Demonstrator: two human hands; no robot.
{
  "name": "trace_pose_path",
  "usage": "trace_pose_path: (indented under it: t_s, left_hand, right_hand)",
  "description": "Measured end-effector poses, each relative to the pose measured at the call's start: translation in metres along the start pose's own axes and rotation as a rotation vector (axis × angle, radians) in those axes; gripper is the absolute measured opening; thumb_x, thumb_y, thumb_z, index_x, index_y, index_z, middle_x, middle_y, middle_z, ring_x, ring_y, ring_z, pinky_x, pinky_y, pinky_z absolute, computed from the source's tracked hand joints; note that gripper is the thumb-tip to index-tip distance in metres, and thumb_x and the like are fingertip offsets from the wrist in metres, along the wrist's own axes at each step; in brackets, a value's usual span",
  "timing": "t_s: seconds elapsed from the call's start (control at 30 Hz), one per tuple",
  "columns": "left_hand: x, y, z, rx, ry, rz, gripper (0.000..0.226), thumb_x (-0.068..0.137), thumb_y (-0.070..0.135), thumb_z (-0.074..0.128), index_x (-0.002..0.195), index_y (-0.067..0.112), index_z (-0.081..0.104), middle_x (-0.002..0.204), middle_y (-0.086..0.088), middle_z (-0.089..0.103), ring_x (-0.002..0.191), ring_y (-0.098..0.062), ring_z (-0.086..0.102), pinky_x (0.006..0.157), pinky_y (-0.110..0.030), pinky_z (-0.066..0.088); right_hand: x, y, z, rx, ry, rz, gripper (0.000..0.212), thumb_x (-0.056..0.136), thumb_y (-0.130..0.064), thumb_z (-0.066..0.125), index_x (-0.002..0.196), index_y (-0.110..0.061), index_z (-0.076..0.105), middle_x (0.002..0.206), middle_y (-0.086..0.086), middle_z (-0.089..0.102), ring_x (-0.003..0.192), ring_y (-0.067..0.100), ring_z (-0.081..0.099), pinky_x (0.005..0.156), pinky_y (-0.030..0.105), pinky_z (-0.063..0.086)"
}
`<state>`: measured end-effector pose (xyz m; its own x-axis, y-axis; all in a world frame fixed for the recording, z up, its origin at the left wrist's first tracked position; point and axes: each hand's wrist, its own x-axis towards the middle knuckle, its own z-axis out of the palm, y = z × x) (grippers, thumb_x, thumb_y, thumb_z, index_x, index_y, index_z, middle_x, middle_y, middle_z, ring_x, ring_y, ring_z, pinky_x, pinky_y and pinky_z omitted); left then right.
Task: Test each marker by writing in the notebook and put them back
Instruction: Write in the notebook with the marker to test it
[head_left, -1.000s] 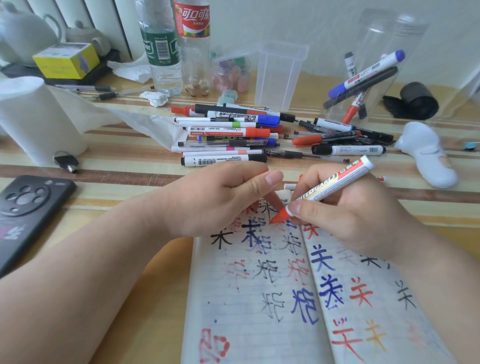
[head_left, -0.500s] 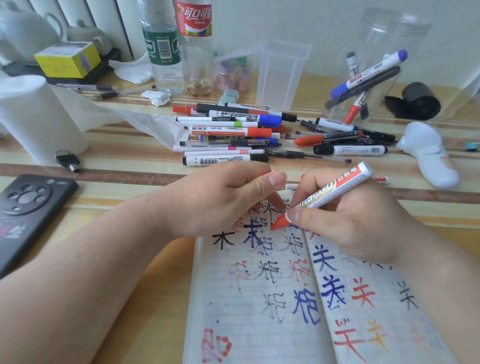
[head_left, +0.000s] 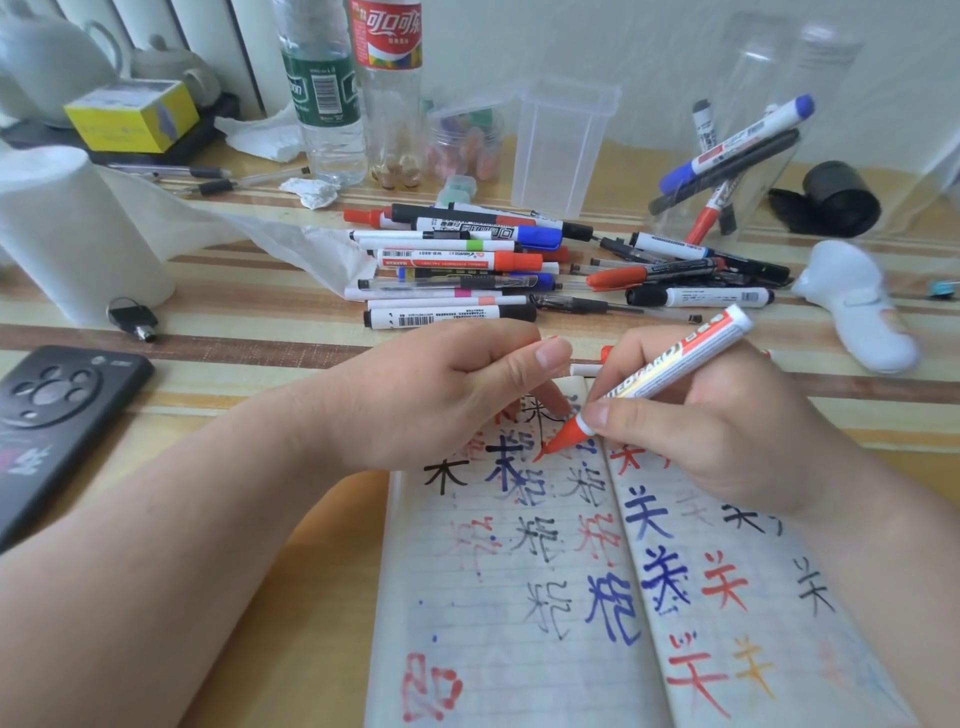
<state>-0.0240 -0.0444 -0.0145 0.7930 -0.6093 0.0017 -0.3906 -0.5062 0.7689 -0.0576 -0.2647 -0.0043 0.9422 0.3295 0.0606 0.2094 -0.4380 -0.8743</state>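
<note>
My right hand (head_left: 727, 431) grips an uncapped red marker (head_left: 670, 371), white-bodied, with its tip touching the top of the left page of the open notebook (head_left: 519, 597). The pages carry red, blue, black and orange test characters. My left hand (head_left: 441, 395) rests curled on the notebook's top edge, thumb pressed to forefinger, with a sliver of a red cap (head_left: 550, 339) showing there. A pile of markers (head_left: 467, 265) lies behind the hands. A tilted clear holder (head_left: 737, 156) at the back right contains a few markers.
A black phone (head_left: 57, 415) lies at the left, with a paper roll (head_left: 67, 234) and keys (head_left: 132, 317) behind it. Bottles (head_left: 322, 93), an empty clear box (head_left: 561, 145), a white gadget (head_left: 857, 306) and a black roll (head_left: 841, 200) stand farther back.
The red marker's tip has slid left, from the notebook's spine onto the top of the left page. My left hand has stayed in place.
</note>
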Motion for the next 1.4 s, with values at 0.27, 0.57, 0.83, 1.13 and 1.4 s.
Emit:
trace_pose_path:
  t_s: [0.27,0.57,0.83,1.13,1.4]
  left_hand:
    - [0.0009,-0.0015,0.0003,-0.011,0.006,0.022,0.051,0.101,0.059,0.033,0.105,0.031,0.075,0.09,0.021,0.069,0.094,-0.004,0.066,0.089,-0.033,0.053]
    - [-0.0001,-0.0021,0.0006,0.023,0.031,0.009,0.054,0.099,0.061,0.03,0.104,0.031,0.075,0.079,0.027,0.06,0.086,-0.003,0.061,0.08,-0.023,0.042]
    - [-0.0012,0.0007,0.0,0.001,0.023,-0.01,0.052,0.098,0.059,0.031,0.103,0.031,0.075,0.081,0.031,0.063,0.088,0.003,0.062,0.081,-0.02,0.044]
    - [0.0002,-0.0019,0.0018,0.026,0.046,0.007,0.056,0.1,0.06,0.03,0.103,0.024,0.073,0.077,0.03,0.061,0.083,0.0,0.06,0.077,-0.019,0.042]
    - [0.0019,-0.0045,0.0025,0.044,0.053,0.003,0.059,0.098,0.063,0.03,0.102,0.021,0.072,0.076,0.025,0.059,0.082,-0.005,0.06,0.077,-0.022,0.043]
  right_hand:
    - [0.0007,-0.0041,0.0011,-0.126,0.011,0.02,0.016,0.076,-0.024,0.079,0.068,-0.017,0.067,0.06,0.009,0.061,0.053,0.021,0.053,0.049,0.032,0.04]
    - [0.0029,0.0014,-0.0052,0.02,0.056,0.063,0.01,0.07,-0.02,0.07,0.068,-0.011,0.066,0.055,0.005,0.056,0.054,0.01,0.049,0.05,0.02,0.038]
    - [0.0016,0.0012,-0.0026,-0.053,0.055,0.017,0.017,0.084,-0.012,0.08,0.073,-0.011,0.066,0.058,0.005,0.06,0.054,0.008,0.052,0.052,0.017,0.04]
    - [0.0005,-0.0034,-0.0005,-0.169,0.066,0.03,0.015,0.082,-0.017,0.078,0.072,-0.015,0.067,0.06,0.005,0.061,0.054,0.009,0.053,0.051,0.022,0.039]
    - [-0.003,-0.0049,-0.0011,-0.051,-0.067,0.038,0.012,0.067,-0.025,0.074,0.069,-0.014,0.069,0.066,0.017,0.065,0.066,0.033,0.059,0.057,0.042,0.044]
